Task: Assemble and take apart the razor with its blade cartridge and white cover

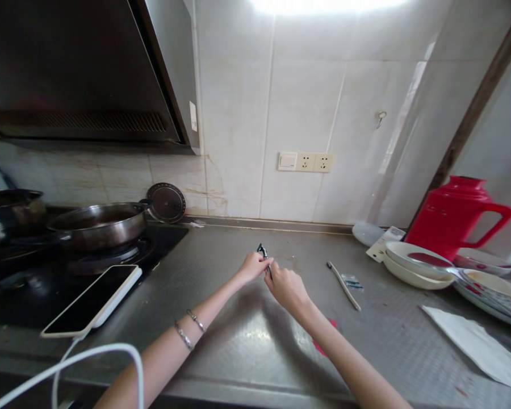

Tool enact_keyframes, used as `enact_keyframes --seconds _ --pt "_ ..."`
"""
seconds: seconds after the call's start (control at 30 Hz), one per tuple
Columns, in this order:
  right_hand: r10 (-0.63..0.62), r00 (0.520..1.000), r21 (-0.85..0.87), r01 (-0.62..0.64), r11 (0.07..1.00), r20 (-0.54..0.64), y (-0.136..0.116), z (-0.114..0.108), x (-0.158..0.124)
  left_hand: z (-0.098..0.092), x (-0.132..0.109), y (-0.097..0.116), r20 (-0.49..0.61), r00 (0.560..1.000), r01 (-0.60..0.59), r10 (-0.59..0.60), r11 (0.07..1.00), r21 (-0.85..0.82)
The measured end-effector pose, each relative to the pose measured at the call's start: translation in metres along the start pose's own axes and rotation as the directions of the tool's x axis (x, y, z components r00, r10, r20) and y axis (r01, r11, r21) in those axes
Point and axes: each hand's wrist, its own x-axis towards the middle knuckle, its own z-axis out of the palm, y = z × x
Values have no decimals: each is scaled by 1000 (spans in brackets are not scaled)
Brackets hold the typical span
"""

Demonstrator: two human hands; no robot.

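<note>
Over the middle of the steel counter, my two hands come together on a small razor [262,250] with a dark head and a shiny curved neck. My left hand [254,267] pinches it near the neck. Just to the right and nearer to me, my right hand [286,286] is wrapped round the handle, which is mostly hidden by the fingers. To the right of my hands lie a white toothbrush [344,288] and a small clear packet [352,282] with dark teal pieces inside. Something flat and red [323,339] shows partly from behind my right forearm.
At left, a steel pan [102,227] stands on the black stove, with a phone [92,301] and white cable [106,347] nearer me. Stacked bowls [413,278], a red thermos jug [449,218] and a white paper sheet [479,343] occupy the right side. A range hood [80,74] overhangs the stove.
</note>
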Motion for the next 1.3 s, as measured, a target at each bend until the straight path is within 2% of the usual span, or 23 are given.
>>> enact_keyframes --seconds 0.17,0.4,0.6,0.93,1.03,1.2,1.3 --pt "11 999 -24 -10 1000 40 13 1 -6 -8 13 -18 52 995 74 -82 988 138" --pt "155 985 -69 -149 986 83 72 3 -12 -16 31 -42 67 986 125 -156 936 330" --pt "272 956 -91 -263 961 111 122 4 -15 -11 30 -47 66 988 96 -140 888 449" --pt "439 882 -97 -428 898 171 180 -1 -20 -12 20 -42 36 993 77 -116 834 547" --pt "438 872 -100 -426 899 218 197 3 -21 -13 17 -42 34 991 87 -127 826 556" --pt "352 851 -24 -372 928 390 215 12 -21 -12 16 -41 47 988 93 -146 817 569" --pt "320 853 -5 -350 937 411 220 20 -20 -11 16 -39 54 988 89 -147 811 578"
